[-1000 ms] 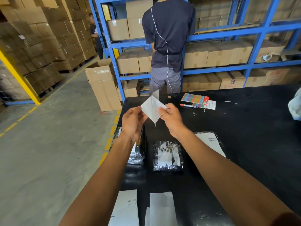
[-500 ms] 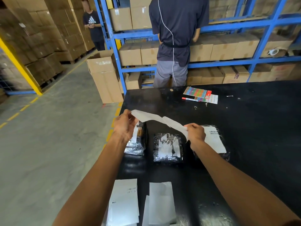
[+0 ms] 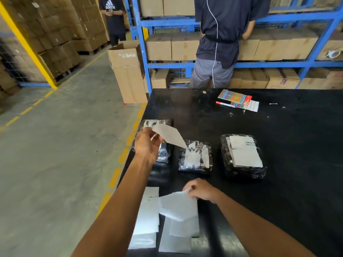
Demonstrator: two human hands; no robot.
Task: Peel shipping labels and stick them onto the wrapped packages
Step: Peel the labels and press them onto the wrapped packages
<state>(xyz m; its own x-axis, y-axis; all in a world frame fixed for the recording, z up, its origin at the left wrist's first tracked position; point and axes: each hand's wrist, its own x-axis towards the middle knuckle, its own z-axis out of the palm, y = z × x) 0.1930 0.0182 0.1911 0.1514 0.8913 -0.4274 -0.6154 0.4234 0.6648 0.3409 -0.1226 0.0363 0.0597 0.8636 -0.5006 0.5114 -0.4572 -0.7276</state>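
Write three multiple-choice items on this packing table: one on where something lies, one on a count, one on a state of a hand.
1. Where does the marker pen lie?
A. at the table's far side, beside the coloured card
B. on the right package
C. on the floor

2. How many wrapped packages are on the table?
A. one
B. three
C. five

3. What is the left hand doing?
A. resting flat on the table
B. pinching a peeled label
C. gripping the marker pen

Answers:
1 A, the pen lies next to the coloured card near the far edge.
2 B, a left package, a middle package and a right package sit in a row.
3 B, its fingers hold the label raised above the packages.
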